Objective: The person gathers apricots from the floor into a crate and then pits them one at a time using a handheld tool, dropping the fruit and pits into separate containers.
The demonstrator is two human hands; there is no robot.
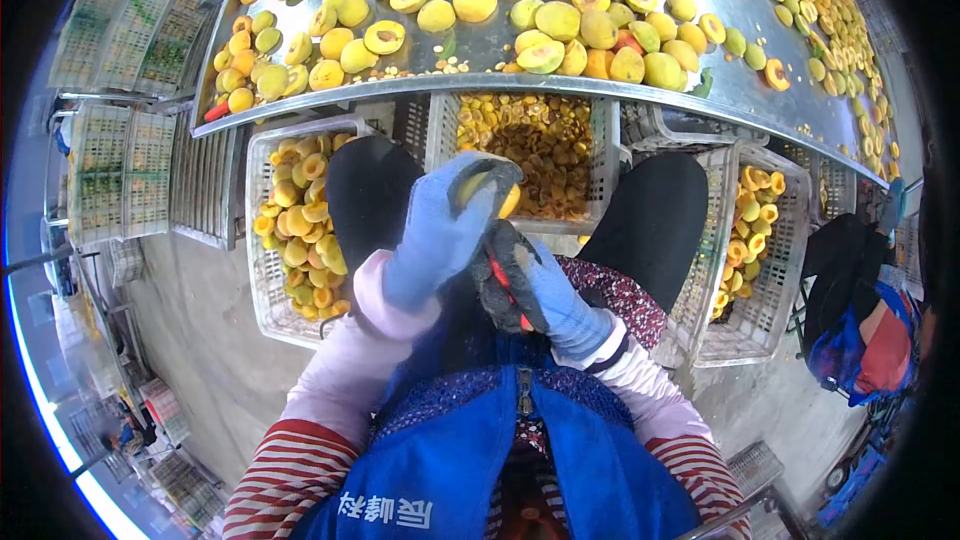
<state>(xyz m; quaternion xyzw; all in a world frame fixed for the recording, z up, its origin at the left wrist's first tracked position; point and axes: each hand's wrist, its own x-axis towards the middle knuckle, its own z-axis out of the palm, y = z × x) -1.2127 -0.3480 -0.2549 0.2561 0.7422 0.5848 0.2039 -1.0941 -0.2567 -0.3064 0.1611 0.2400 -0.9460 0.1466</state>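
Over my lap, my left hand [452,225], in a blue glove with dark palm, is closed round a yellow fruit [511,202], whose edge shows at the fingertips. Just below and to the right, my right hand [520,285], gloved the same way, is wrapped round a red-handled tool [499,275]; its working end is hidden near the left glove. Between my knees stands a crate [606,165] of yellow and brown fruit pieces. Above it, whole and halved fruits [474,2] lie on the metal table [420,83].
Crates of halved fruit stand beside my left leg [256,280] and right leg [795,270]. Stacked crates [120,175] are at the far left. Another person [865,340] sits at the right. A small red object [217,112] lies at the table's left corner.
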